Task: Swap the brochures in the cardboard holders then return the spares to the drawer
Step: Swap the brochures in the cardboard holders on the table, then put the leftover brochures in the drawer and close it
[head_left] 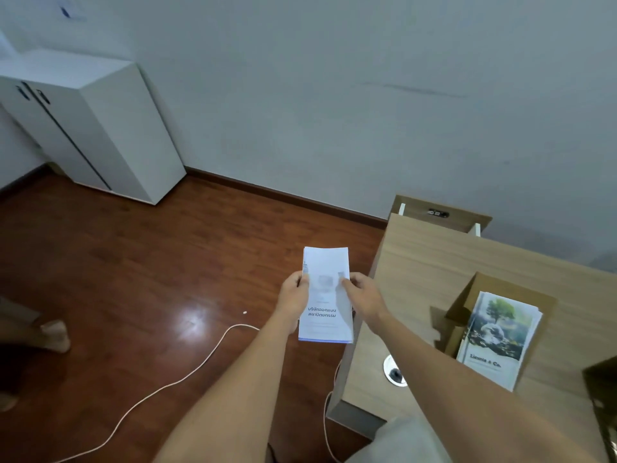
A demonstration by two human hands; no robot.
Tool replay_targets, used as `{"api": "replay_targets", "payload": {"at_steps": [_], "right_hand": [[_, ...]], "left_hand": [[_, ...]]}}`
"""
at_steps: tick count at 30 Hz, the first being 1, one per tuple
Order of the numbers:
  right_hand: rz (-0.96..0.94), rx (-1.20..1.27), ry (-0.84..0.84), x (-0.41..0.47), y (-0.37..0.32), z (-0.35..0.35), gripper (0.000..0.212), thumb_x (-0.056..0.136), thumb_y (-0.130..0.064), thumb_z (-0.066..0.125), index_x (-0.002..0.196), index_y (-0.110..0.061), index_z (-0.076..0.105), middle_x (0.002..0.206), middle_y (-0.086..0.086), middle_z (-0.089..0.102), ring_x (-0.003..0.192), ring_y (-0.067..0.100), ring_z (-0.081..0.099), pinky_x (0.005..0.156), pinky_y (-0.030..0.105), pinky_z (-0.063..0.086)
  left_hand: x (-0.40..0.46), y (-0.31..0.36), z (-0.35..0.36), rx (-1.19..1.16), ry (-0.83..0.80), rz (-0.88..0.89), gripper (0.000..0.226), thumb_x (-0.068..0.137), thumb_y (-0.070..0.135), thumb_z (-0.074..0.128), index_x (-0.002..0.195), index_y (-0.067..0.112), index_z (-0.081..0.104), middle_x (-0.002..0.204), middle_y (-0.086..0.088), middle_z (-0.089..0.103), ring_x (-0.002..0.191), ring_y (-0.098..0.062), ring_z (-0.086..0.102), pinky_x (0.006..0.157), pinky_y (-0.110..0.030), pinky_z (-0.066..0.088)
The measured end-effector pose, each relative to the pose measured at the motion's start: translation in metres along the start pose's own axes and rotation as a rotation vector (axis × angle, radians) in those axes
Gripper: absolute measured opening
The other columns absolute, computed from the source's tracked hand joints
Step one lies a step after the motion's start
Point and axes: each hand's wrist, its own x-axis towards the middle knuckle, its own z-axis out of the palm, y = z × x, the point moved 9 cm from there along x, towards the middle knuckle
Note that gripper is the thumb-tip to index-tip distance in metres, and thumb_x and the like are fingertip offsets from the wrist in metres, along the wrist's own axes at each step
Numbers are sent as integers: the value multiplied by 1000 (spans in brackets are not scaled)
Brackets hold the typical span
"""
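Observation:
I hold a stack of white brochures (325, 315) with dark printed text out over the floor, just left of the wooden desk (424, 262). My left hand (293, 297) grips the stack's left edge and my right hand (362, 297) grips its right edge. On the desk to the right a cardboard holder (467, 295) carries brochures with a tree picture (497, 335). A second dark cardboard piece (604, 389) shows at the right border. Behind the desk a drawer (440, 212) stands open.
A white cabinet (100, 128) stands at the back left against the wall. A pale cable (187, 372) runs across the red-brown wooden floor. Another person's bare foot (50, 334) is at the left edge. A round cable grommet (395, 369) sits in the desk top.

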Motion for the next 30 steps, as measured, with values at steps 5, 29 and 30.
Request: {"api": "replay_targets", "payload": {"at_steps": [5, 29, 30], "right_hand": [[-25, 7, -34, 5, -34, 76, 24, 96, -17, 54, 91, 2, 69, 86, 12, 67, 77, 18, 53, 71, 33, 40], [44, 161, 12, 127, -111, 206, 25, 99, -20, 55, 100, 1, 68, 94, 13, 71, 79, 17, 59, 73, 31, 46], [44, 169, 22, 142, -115, 203, 25, 99, -20, 55, 100, 1, 68, 94, 13, 71, 79, 17, 60, 73, 32, 46]], "left_hand": [[24, 8, -81, 19, 21, 17, 22, 110, 17, 45, 106, 15, 66, 103, -5, 68, 88, -17, 59, 77, -30, 49], [184, 64, -189, 74, -57, -23, 19, 107, 25, 47, 104, 19, 65, 106, -4, 67, 94, -20, 56, 83, -33, 44], [199, 73, -184, 80, -74, -18, 19, 107, 25, 47, 103, 20, 65, 105, -4, 67, 93, -20, 55, 82, -33, 44]]}}
